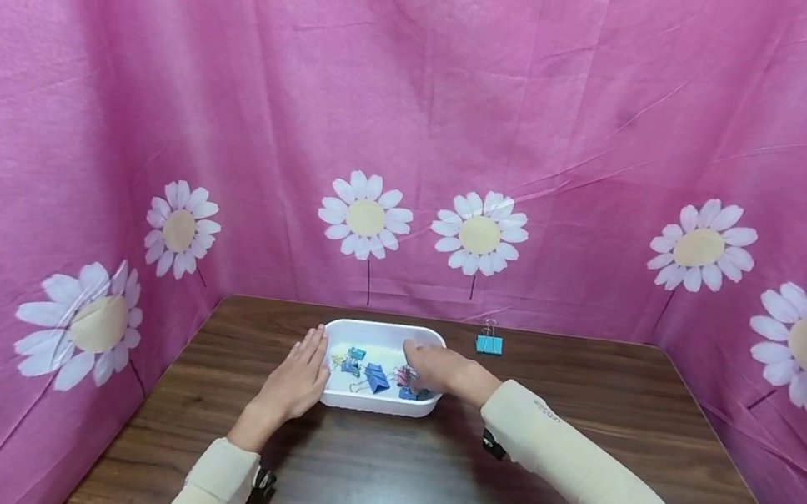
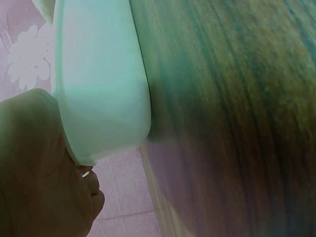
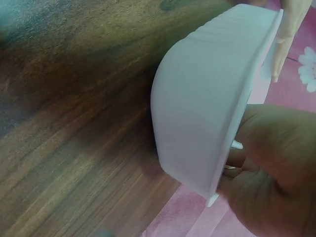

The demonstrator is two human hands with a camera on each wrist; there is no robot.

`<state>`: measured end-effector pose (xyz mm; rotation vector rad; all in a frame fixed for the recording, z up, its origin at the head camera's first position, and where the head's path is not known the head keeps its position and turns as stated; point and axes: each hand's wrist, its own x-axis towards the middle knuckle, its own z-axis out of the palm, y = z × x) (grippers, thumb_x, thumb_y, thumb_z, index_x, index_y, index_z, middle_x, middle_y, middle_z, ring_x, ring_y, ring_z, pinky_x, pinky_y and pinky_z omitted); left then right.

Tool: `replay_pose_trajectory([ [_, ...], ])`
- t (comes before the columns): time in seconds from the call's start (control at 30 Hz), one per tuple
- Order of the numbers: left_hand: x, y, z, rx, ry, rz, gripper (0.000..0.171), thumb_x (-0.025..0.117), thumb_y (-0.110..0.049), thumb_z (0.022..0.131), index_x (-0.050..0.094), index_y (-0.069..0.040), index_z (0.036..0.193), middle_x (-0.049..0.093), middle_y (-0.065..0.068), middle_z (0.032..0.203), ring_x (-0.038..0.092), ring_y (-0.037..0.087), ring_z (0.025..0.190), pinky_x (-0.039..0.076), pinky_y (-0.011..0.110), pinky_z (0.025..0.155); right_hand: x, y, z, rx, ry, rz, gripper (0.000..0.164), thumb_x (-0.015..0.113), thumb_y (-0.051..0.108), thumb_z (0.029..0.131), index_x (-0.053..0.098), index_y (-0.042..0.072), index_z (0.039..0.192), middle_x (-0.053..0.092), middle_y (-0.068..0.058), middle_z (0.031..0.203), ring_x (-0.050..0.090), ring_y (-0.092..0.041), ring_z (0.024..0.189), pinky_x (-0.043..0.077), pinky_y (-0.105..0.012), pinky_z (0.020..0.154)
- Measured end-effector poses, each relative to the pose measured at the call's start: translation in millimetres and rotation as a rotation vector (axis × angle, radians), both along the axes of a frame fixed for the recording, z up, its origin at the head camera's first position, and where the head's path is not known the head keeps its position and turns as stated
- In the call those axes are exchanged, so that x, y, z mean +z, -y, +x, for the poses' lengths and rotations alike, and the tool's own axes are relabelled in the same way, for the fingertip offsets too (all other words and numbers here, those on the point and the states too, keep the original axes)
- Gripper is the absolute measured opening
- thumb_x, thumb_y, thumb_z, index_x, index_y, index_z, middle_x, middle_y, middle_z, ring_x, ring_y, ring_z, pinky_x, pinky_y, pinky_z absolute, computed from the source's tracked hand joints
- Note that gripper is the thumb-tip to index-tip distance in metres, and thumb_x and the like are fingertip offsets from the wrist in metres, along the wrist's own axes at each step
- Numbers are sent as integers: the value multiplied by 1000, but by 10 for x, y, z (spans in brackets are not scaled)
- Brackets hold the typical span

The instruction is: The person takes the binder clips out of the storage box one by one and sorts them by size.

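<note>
A white tray [image 1: 377, 404] stands on the table and holds several binder clips. My left hand [image 1: 299, 378] rests on the tray's left end with its fingers fairly straight; the left wrist view shows this hand [image 2: 42, 173] against the tray wall [image 2: 101, 79]. Over the right rim, my right hand [image 1: 438, 366] reaches into the tray, fingers pointing down at a pink binder clip [image 1: 403, 376] and a blue one [image 1: 407, 394]. Its fingertips are hidden, so I cannot tell whether they pinch a clip. Mid-tray lies a larger blue binder clip [image 1: 376, 378], with small teal clips [image 1: 356, 354] left of it.
A light-blue binder clip [image 1: 489, 345] stands on the brown wooden table [image 1: 376, 476], behind and right of the tray, its handles upward. Pink cloth [image 1: 420, 119] printed with white daisies hangs along the table's back and both sides.
</note>
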<state>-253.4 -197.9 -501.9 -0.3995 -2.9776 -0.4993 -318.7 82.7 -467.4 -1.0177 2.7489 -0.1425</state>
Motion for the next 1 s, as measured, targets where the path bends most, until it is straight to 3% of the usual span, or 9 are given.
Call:
replay_pose_trajectory([
  [0.17, -7, 1, -6, 2, 1, -3, 61, 39, -19, 112, 27, 10, 164, 17, 23, 177, 20, 41, 165, 23, 55, 135, 21, -50, -26, 117, -82, 18, 19, 75, -4, 91, 64, 8, 101, 69, -5, 90, 62, -18, 86, 59, -35, 81],
  [0.3, -15, 3, -3, 5, -2, 5, 61, 39, -19, 112, 27, 11, 163, 18, 24, 176, 20, 41, 165, 23, 56, 135, 63, -96, -35, 155, -99, -19, 25, 69, -15, 85, 73, 9, 94, 72, -4, 92, 63, -17, 85, 60, -32, 81],
  [0.63, -16, -4, -5, 5, 7, 11, 62, 39, -19, 111, 27, 11, 163, 20, 26, 176, 20, 42, 164, 23, 57, 135, 93, -188, -60, 229, -114, -137, 26, 72, -12, 88, 86, 7, 98, 72, -6, 99, 69, -20, 94, 64, -32, 85],
  [0.77, -10, -6, -3, 3, -3, 17, 61, 39, -18, 110, 28, 12, 162, 21, 26, 175, 21, 43, 164, 24, 58, 134, 98, -223, -58, 211, -117, -165, 21, 71, -8, 94, 83, 6, 104, 74, -6, 106, 71, -20, 98, 64, -34, 87],
  [1.0, -3, -2, -2, 1, -3, 18, 61, 40, -18, 111, 28, 12, 163, 20, 26, 175, 21, 43, 164, 24, 57, 134, 123, -273, -70, 193, -114, -223, 15, 73, -4, 95, 79, 3, 107, 76, -8, 108, 72, -20, 99, 65, -35, 87],
])
